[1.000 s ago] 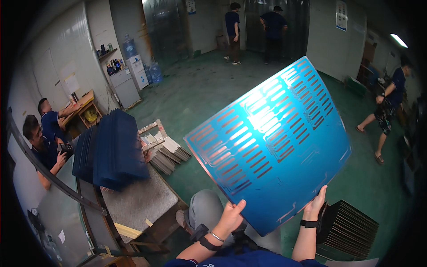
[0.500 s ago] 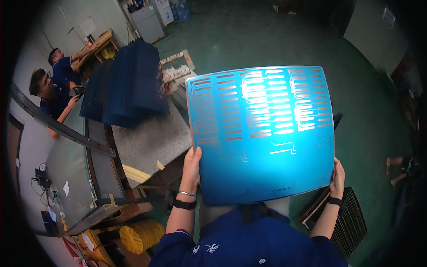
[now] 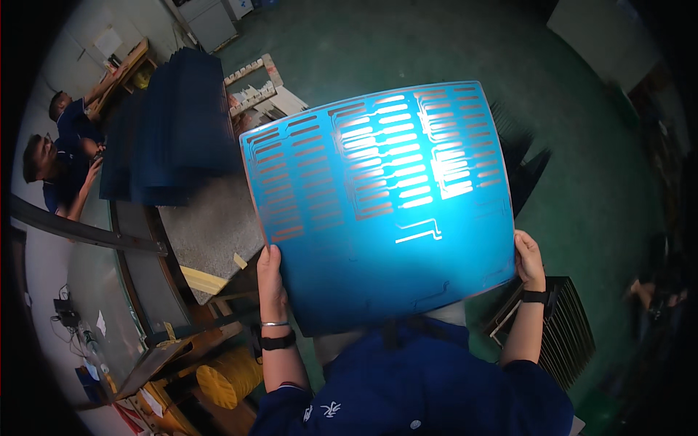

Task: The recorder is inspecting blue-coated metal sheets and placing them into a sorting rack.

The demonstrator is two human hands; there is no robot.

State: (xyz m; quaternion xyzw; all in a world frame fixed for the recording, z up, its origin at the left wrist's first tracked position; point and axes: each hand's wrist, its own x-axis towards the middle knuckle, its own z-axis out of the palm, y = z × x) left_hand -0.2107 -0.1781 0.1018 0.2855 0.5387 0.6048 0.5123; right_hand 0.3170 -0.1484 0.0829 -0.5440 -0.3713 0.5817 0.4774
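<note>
Blue panel [image 3: 382, 211] hanging in air to right of grey-topped table [image 3: 218, 225], sides looking near equal so can't really call long axis. Left hand [image 3: 272, 283] gripping panel's left edge, thumb resting on its face, sitting nearer to table. Right hand [image 3: 531, 260] pinching opposite edge, farther right of table. So panel's basically spanning between both hands, upper edge sloping up going away from table. Dark sheets [image 3: 171, 131] standing at table's far end.

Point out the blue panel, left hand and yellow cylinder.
Blue panel [image 3: 382, 218], head view: middle of its face.
Left hand [image 3: 272, 285], head view: middle of the hand.
Yellow cylinder [image 3: 231, 376], head view: middle of its visible surface.
</note>
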